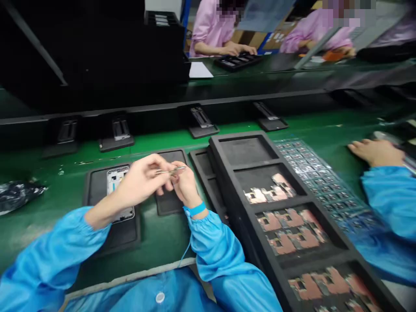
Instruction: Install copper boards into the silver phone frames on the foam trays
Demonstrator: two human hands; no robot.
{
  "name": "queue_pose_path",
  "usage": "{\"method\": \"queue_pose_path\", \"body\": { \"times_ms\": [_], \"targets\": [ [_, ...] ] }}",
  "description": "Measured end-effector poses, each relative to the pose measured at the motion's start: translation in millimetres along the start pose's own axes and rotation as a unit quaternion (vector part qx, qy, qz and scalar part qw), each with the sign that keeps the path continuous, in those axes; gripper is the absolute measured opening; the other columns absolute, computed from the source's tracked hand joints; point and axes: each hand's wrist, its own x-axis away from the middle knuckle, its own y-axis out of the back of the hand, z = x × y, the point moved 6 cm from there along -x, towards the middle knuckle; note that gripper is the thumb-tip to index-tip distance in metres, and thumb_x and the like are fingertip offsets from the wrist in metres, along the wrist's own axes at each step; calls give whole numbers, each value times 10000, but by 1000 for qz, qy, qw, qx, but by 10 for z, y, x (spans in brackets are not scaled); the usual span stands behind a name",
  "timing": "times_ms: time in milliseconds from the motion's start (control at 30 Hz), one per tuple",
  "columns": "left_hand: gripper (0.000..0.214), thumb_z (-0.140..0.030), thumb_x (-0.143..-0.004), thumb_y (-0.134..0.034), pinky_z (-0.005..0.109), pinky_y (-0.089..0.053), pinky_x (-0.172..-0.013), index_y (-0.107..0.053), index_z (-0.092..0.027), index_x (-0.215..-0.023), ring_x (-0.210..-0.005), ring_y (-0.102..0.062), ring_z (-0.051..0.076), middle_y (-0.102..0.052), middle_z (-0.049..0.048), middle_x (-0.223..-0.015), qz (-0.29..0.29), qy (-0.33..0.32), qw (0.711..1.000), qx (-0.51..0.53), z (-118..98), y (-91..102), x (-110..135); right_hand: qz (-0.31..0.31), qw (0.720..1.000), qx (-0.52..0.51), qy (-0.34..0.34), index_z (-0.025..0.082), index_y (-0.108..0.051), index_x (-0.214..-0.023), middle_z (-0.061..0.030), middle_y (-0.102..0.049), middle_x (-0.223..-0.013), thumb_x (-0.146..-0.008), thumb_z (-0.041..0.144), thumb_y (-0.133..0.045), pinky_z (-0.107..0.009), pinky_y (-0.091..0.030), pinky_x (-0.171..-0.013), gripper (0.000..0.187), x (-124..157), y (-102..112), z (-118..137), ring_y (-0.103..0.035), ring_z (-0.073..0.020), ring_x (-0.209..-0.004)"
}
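My left hand [143, 180] and my right hand [185, 184] meet above the green bench, fingers pinched together. A pair of thin metal tweezers [169, 171] lies between them, gripped by the left fingers; the right fingertips close at its tip on something too small to name. Under my left wrist a phone frame [116, 178] sits in a black foam holder [97, 190]. A second black pad [169, 201] lies below my right hand. A blue wrist strap circles my right wrist.
A long black compartment tray [247, 149] with several copper-pink parts stands at right. Beside it lies a sheet of small components [312, 173]. A neighbour's hand [373, 151] in a blue sleeve rests far right. Phones on stands [201, 119] ride the belt behind. Two people in pink work opposite.
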Motion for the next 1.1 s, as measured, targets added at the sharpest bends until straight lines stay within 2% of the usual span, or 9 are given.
{"method": "queue_pose_path", "body": {
  "times_ms": [67, 133, 233, 300, 400, 533, 700, 967, 1100],
  "targets": [
    [312, -378, -887, -773, 242, -566, -506, -532, -181, -913, -645, -766, 202, -742, 50, -821, -85, 47, 995, 28, 189, 507, 445, 3, 1000, -11, -11, 181, -698, -881, 10, -720, -855, -807, 299, -859, -234, -580, -649, 213, 21, -24, -13, -668, -110, -726],
    [379, -427, -878, -805, 236, -580, -514, -534, -178, -970, -660, -792, 237, -743, 42, -744, -159, 93, 982, 35, 413, 866, 827, 4, 1000, -17, -23, 204, -701, -801, 30, -712, -768, -711, 283, -907, -203, -556, -600, 238, 58, -107, -46, -643, -91, -661],
    [450, -472, -859, -828, 232, -606, -545, -542, -173, -1034, -737, -817, 273, -758, 45, -742, -227, 135, 964, 40, 667, 1109, 1171, 10, 999, -9, -46, 209, -722, -763, 17, -724, -747, -664, 291, -924, -198, -550, -559, 239, 140, -325, -150, -632, -90, -622],
    [458, -480, -851, -834, 240, -623, -563, -547, -173, -1031, -750, -820, 275, -767, 46, -771, -248, 128, 959, 47, 722, 1127, 1235, 16, 998, -2, -61, 210, -739, -749, 8, -720, -742, -651, 296, -930, -199, -540, -527, 232, 198, -499, -236, -629, -96, -611],
    [433, -465, -857, -828, 242, -632, -564, -548, -180, -1023, -755, -822, 270, -781, 46, -813, -267, 97, 957, 65, 705, 1076, 1203, 27, 997, 27, -68, 209, -766, -735, -3, -698, -793, -676, 309, -913, -201, -510, -492, 187, 269, -738, -338, -626, -104, -637],
    [326, -403, -907, -780, 240, -651, -596, -563, -191, -1026, -784, -825, 247, -802, 50, -868, -296, 56, 952, 59, 690, 1045, 1186, 43, 990, 135, -15, 207, -772, -675, -26, -681, -912, -740, 281, -869, -238, -517, -551, 138, 330, -929, -391, -616, -109, -686],
    [176, -307, -969, -709, 202, -647, -618, -606, -203, -1065, -787, -822, 202, -804, 21, -849, -302, 18, 953, -12, 712, 1038, 1285, 65, 966, 236, 79, 249, -807, -748, -41, -749, -926, -809, 197, -817, -278, -571, -739, 81, 392, -1025, -391, -698, -168, -891],
    [126, -200, -978, -694, 147, -638, -711, -645, -214, -1093, -779, -812, 130, -824, -3, -937, -310, -54, 939, -138, 610, 979, 1344, 68, 938, 311, 141, 249, -796, -788, -33, -779, -864, -836, 140, -772, -325, -599, -774, 121, 469, -1145, -299, -734, -183, -850],
    [127, -190, -974, -696, 169, -645, -743, -665, -214, -1095, -807, -814, 140, -825, 12, -981, -311, -56, 928, -196, 554, 950, 1369, 58, 934, 313, 163, 254, -793, -806, -34, -782, -872, -842, 143, -778, -358, -608, -816, 118, 513, -1155, -262, -737, -193, -858]
  ]
}}
